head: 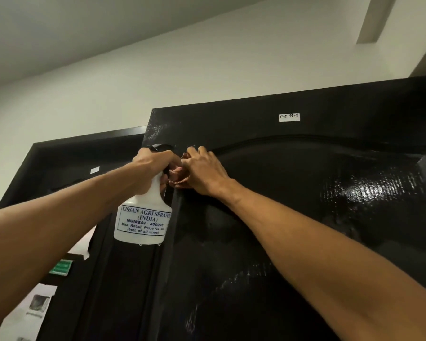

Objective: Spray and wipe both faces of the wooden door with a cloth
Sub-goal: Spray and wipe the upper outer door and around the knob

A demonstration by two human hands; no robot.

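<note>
The dark, glossy wooden door [293, 205] fills the right and middle of the view, seen from below, and stands open. My left hand [153, 166] grips the neck and black trigger head of a white spray bottle [143, 217] with a printed label, held up near the door's upper left edge. My right hand [202, 171] holds a pinkish-brown cloth [178, 177] against the door face just right of the bottle, fingers curled over it. Most of the cloth is hidden under that hand.
A small white label [289, 117] is stuck near the door's top. The dark door frame [59, 153] stands to the left against a white wall [158, 82]. A green sign [60, 267] and papers [32, 311] hang at lower left.
</note>
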